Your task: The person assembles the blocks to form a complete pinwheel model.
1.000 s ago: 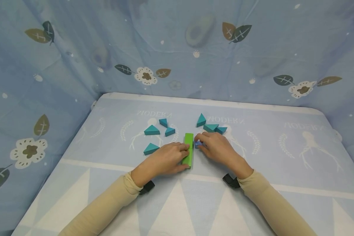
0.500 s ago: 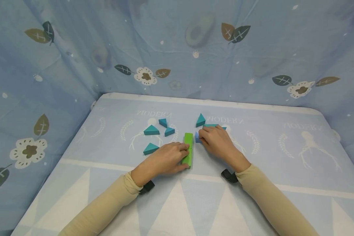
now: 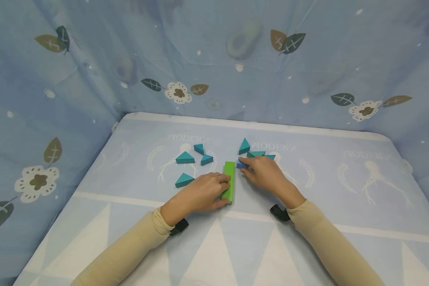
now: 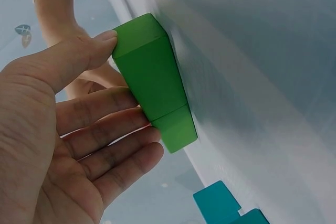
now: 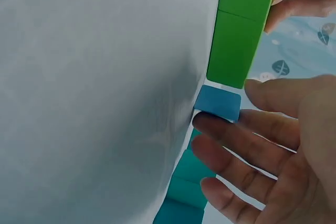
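1. two-handedly working on a patterned tabletop (image 3: 332, 155): holding a pair of green blocks (image 3: 229, 171), set end to end, with the left hand (image 3: 204, 192); pinching a small blue block (image 5: 218, 102) between thumb and fingers of the right hand (image 3: 266, 171).
2. placing the left thumb at the near end of the green blocks, resting the left fingers along their left side; not telling from any view how firm either grasp is.
3. finding the blue block to the right of the farther green block, leaving a narrow gap; finding teal blocks (image 3: 184, 159) on both sides.
4. judging from looks, likely dealing with light, stiff, smooth pieces, hardly fragile, probably sliding easily over the tabletop.
5. favouring opposite flat sides for taking hold of the blue block; probably needing support across the seam for the green blocks, moving them as one.
6. now gripping the blue block farther from the body than a second ago, nearer the right-hand teal blocks and covering more of them; keeping the left hand and green blocks practically in place.
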Action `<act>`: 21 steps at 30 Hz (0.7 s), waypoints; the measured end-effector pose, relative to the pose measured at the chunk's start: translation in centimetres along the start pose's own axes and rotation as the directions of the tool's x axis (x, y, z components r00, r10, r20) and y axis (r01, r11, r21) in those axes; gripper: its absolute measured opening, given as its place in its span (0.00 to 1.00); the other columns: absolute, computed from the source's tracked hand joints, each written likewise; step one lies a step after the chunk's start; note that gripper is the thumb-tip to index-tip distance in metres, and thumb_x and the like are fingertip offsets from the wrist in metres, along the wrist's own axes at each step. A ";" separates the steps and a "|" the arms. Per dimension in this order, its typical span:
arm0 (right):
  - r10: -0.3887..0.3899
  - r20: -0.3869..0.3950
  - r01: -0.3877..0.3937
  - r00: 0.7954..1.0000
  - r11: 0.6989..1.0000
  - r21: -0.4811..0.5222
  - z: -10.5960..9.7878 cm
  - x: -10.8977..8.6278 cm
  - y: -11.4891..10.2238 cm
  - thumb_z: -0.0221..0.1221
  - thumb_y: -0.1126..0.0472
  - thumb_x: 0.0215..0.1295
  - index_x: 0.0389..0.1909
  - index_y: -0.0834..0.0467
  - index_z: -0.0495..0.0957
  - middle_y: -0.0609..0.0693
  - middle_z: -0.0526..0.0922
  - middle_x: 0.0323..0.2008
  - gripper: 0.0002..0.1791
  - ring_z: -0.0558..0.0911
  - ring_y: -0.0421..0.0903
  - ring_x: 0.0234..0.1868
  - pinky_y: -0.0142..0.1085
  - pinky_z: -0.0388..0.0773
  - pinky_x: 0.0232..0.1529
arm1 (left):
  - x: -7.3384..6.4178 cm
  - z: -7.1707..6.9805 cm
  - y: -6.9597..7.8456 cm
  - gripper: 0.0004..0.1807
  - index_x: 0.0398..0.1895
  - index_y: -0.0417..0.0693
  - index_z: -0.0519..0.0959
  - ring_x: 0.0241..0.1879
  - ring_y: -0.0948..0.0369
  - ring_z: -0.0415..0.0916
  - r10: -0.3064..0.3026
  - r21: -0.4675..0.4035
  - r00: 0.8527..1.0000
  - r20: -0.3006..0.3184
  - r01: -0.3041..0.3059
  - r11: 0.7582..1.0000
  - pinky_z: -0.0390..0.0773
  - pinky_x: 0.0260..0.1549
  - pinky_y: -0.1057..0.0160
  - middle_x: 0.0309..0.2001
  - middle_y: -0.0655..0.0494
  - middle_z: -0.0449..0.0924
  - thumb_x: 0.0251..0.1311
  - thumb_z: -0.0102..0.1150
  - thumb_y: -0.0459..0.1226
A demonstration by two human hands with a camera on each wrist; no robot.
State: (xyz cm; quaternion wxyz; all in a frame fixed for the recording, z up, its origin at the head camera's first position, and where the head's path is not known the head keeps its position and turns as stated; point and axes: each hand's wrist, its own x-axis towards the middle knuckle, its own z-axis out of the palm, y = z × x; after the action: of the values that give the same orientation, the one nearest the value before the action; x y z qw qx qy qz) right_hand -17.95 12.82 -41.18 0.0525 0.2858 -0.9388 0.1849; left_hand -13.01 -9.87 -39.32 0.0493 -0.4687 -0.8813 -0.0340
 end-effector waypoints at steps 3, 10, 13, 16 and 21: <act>-0.018 0.026 0.017 1.000 0.999 0.033 0.0 0.1 0.1 0.62 0.60 0.67 0.60 0.61 0.78 0.49 0.82 0.26 0.21 0.62 0.38 0.15 0.30 0.61 0.18 | 0.1 0.0 0.0 0.24 0.50 0.41 0.83 0.55 0.55 0.79 -0.006 0.004 1.000 0.007 0.006 1.000 0.78 0.57 0.60 0.57 0.49 0.80 0.59 0.66 0.51; -0.028 0.075 0.023 0.997 0.997 0.069 0.3 1.0 0.4 0.56 0.62 0.69 0.63 0.61 0.75 0.54 0.86 0.39 0.22 0.63 0.38 0.17 0.31 0.63 0.21 | 0.0 0.1 -0.1 0.25 0.50 0.41 0.84 0.54 0.55 0.79 0.003 0.000 1.000 -0.006 -0.003 1.000 0.78 0.56 0.60 0.56 0.48 0.80 0.59 0.66 0.51; -0.037 0.099 0.029 0.994 0.996 0.079 0.3 1.3 0.6 0.55 0.63 0.70 0.63 0.60 0.74 0.55 0.86 0.45 0.22 0.63 0.38 0.18 0.31 0.63 0.22 | 0.0 0.1 -0.1 0.25 0.50 0.41 0.84 0.54 0.55 0.79 0.003 -0.002 1.000 -0.006 -0.003 1.000 0.78 0.56 0.60 0.56 0.48 0.80 0.59 0.66 0.51; -0.045 0.127 0.033 0.991 0.995 0.095 0.2 1.6 0.7 0.54 0.62 0.71 0.65 0.60 0.73 0.52 0.84 0.34 0.22 0.63 0.37 0.17 0.31 0.63 0.22 | 0.1 0.1 0.0 0.25 0.50 0.41 0.83 0.55 0.55 0.79 0.002 0.000 1.000 0.001 -0.002 1.000 0.78 0.57 0.59 0.56 0.48 0.80 0.59 0.65 0.51; -0.085 0.162 0.069 0.983 0.993 0.098 -0.1 1.9 0.7 0.55 0.59 0.72 0.66 0.59 0.71 0.50 0.83 0.34 0.24 0.66 0.38 0.20 0.33 0.68 0.28 | 0.2 0.0 0.0 0.25 0.51 0.41 0.83 0.55 0.55 0.79 -0.002 0.007 1.000 0.008 0.002 1.000 0.78 0.57 0.59 0.56 0.49 0.80 0.60 0.65 0.51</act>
State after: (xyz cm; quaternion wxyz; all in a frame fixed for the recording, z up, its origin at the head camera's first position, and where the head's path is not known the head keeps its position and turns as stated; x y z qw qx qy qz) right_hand -19.91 12.45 -40.93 -0.0319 0.3384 -0.9186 0.2014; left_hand -13.08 -9.70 -39.33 0.0474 -0.4680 -0.8820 -0.0293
